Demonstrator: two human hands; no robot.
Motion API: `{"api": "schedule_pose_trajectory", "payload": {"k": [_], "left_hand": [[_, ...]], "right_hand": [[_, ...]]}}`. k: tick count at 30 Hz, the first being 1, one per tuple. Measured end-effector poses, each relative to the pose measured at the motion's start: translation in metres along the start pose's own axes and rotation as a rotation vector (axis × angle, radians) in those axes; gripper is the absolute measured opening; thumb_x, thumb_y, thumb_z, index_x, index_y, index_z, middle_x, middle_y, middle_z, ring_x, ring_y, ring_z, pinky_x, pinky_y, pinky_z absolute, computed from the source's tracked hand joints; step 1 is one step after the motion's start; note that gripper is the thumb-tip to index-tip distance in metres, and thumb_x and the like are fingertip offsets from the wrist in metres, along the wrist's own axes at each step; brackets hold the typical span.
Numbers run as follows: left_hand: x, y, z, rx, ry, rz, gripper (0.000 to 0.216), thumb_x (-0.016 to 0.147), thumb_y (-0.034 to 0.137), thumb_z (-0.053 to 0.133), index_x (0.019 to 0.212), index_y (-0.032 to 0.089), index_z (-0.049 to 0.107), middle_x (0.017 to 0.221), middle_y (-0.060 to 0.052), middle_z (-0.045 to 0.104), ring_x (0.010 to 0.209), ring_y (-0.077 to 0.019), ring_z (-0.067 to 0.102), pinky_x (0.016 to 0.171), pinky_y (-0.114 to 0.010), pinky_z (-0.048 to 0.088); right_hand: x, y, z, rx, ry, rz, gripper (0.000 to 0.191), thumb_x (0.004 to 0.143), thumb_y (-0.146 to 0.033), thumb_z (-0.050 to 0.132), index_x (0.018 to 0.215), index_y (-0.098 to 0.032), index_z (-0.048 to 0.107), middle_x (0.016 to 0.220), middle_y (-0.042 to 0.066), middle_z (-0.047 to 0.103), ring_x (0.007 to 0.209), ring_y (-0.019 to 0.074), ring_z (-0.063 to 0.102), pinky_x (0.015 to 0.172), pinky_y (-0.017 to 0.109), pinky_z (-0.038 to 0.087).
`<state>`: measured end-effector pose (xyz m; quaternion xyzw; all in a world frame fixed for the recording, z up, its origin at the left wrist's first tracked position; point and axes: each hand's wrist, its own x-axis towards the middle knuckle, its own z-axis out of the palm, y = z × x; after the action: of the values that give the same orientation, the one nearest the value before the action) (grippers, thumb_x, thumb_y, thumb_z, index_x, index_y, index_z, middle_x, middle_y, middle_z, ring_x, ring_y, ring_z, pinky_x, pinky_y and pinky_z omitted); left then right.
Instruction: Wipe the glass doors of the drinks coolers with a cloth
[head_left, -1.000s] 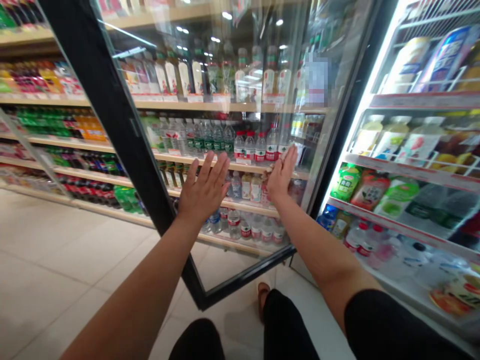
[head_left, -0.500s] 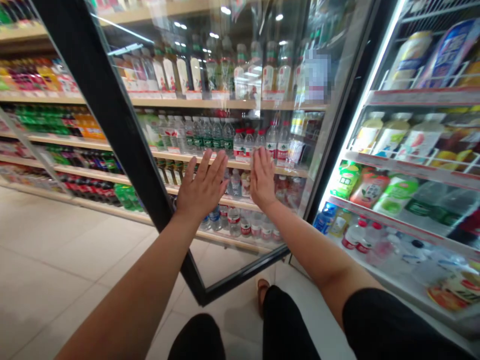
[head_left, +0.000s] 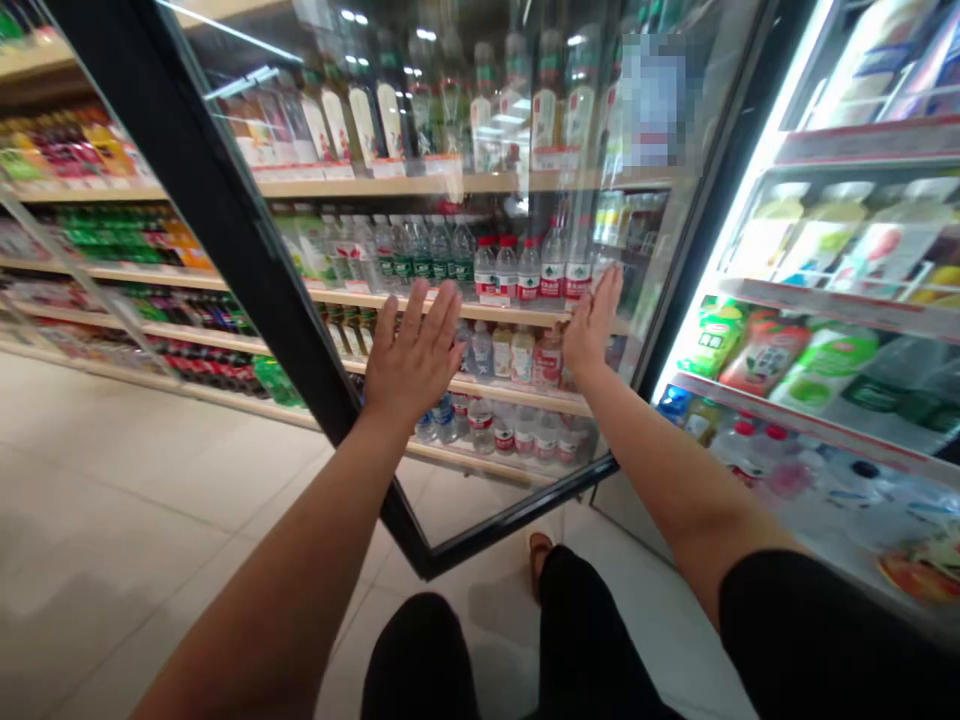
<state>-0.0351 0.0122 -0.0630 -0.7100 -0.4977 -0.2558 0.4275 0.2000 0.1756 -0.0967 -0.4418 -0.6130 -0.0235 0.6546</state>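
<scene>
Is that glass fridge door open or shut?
Open: the glass door stands angled away from the lit fridge, whose bottles show uncovered.

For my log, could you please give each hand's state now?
Left hand: open, fingers spread at the black-framed glass door.
Right hand: open, fingers extended; can't tell if holding anything.

Over on the far left, green bottles (head_left: 109,232) line a shelf (head_left: 150,274), with dark bottles (head_left: 214,368) lower down. Pale floor tiles (head_left: 112,470) spread nearer me. To the right, bright pouches (head_left: 821,372) sit below white-capped bottles (head_left: 829,235).
</scene>
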Motion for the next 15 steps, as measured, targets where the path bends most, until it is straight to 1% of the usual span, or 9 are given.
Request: {"api": "schedule_pose_trajectory", "payload": {"k": [1, 3, 5, 6, 8, 9, 11, 13, 15], "left_hand": [[0.000, 0.000, 0.000, 0.005, -0.004, -0.002, 0.078, 0.103, 0.031, 0.046, 0.164, 0.021, -0.002, 0.167, -0.011, 0.024, 0.157, -0.0265, 0.002, 0.130, -0.057, 0.004], [-0.001, 0.000, 0.001, 0.015, -0.010, -0.004, 0.078, 0.104, 0.031, 0.045, 0.164, 0.022, -0.004, 0.168, -0.010, 0.022, 0.157, -0.0262, 0.001, 0.130, -0.056, 0.003], [-0.001, 0.000, 0.002, 0.025, -0.009, -0.003, 0.078, 0.104, 0.031, 0.045, 0.163, 0.022, -0.004, 0.168, -0.010, 0.022, 0.157, -0.0258, 0.000, 0.130, -0.056, 0.002], [-0.001, 0.001, 0.001, 0.029, -0.006, -0.001, 0.078, 0.104, 0.031, 0.045, 0.163, 0.022, -0.004, 0.168, -0.010, 0.022, 0.157, -0.0252, -0.001, 0.130, -0.055, 0.001], [-0.001, 0.001, 0.000, 0.029, -0.002, 0.006, 0.078, 0.104, 0.031, 0.045, 0.163, 0.021, -0.004, 0.168, -0.010, 0.023, 0.157, -0.0240, -0.002, 0.130, -0.053, -0.001], [-0.001, 0.001, 0.000, 0.024, -0.003, 0.006, 0.078, 0.104, 0.030, 0.046, 0.164, 0.021, -0.004, 0.168, -0.010, 0.023, 0.157, -0.0239, -0.002, 0.130, -0.053, -0.001], [-0.001, 0.001, -0.001, 0.005, -0.011, 0.000, 0.078, 0.103, 0.030, 0.047, 0.164, 0.022, -0.002, 0.168, -0.010, 0.023, 0.157, -0.0254, 0.000, 0.130, -0.054, 0.001], [-0.001, 0.001, -0.001, -0.016, -0.023, -0.012, 0.078, 0.102, 0.031, 0.047, 0.164, 0.023, -0.001, 0.169, -0.010, 0.021, 0.158, -0.0280, 0.003, 0.129, -0.058, 0.003], [-0.002, 0.001, -0.001, -0.021, -0.031, -0.022, 0.078, 0.102, 0.031, 0.047, 0.164, 0.024, -0.001, 0.169, -0.010, 0.021, 0.158, -0.0288, 0.004, 0.129, -0.059, 0.005]], "right_hand": [[-0.006, -0.006, 0.001, -0.022, -0.040, -0.091, 0.061, 0.105, -0.030, 0.019, 0.164, -0.014, 0.014, 0.171, 0.014, 0.014, 0.161, 0.0226, 0.006, 0.128, 0.056, 0.017], [-0.039, -0.013, 0.004, -0.065, -0.153, -0.271, 0.061, 0.105, -0.028, 0.022, 0.164, -0.017, 0.016, 0.170, 0.012, 0.021, 0.161, 0.0225, 0.008, 0.128, 0.056, 0.018], [-0.083, -0.011, 0.005, -0.104, -0.320, -0.458, 0.059, 0.103, -0.025, 0.026, 0.162, -0.020, 0.026, 0.165, 0.012, 0.036, 0.159, 0.0229, 0.017, 0.128, 0.055, 0.019], [-0.102, -0.008, 0.004, -0.116, -0.431, -0.569, 0.058, 0.102, -0.023, 0.030, 0.160, -0.022, 0.033, 0.161, 0.011, 0.043, 0.158, 0.0223, 0.023, 0.128, 0.052, 0.020], [-0.119, -0.004, 0.002, -0.137, -0.589, -0.719, 0.057, 0.101, -0.020, 0.035, 0.156, -0.026, 0.042, 0.156, 0.008, 0.051, 0.154, 0.0209, 0.033, 0.129, 0.047, 0.022], [-0.115, -0.003, 0.000, -0.145, -0.623, -0.750, 0.057, 0.100, -0.020, 0.036, 0.156, -0.027, 0.043, 0.156, 0.007, 0.051, 0.154, 0.0206, 0.034, 0.129, 0.046, 0.021], [-0.088, -0.006, -0.002, -0.156, -0.575, -0.703, 0.059, 0.100, -0.019, 0.035, 0.158, -0.028, 0.038, 0.161, 0.005, 0.045, 0.156, 0.0216, 0.028, 0.130, 0.048, 0.018], [-0.050, -0.008, -0.002, -0.147, -0.415, -0.540, 0.061, 0.102, -0.021, 0.030, 0.163, -0.026, 0.027, 0.167, 0.006, 0.033, 0.159, 0.0232, 0.017, 0.130, 0.052, 0.015], [-0.024, -0.004, -0.002, -0.110, -0.218, -0.322, 0.061, 0.104, -0.023, 0.023, 0.165, -0.021, 0.017, 0.171, 0.009, 0.021, 0.161, 0.0247, 0.009, 0.130, 0.055, 0.014]]}}
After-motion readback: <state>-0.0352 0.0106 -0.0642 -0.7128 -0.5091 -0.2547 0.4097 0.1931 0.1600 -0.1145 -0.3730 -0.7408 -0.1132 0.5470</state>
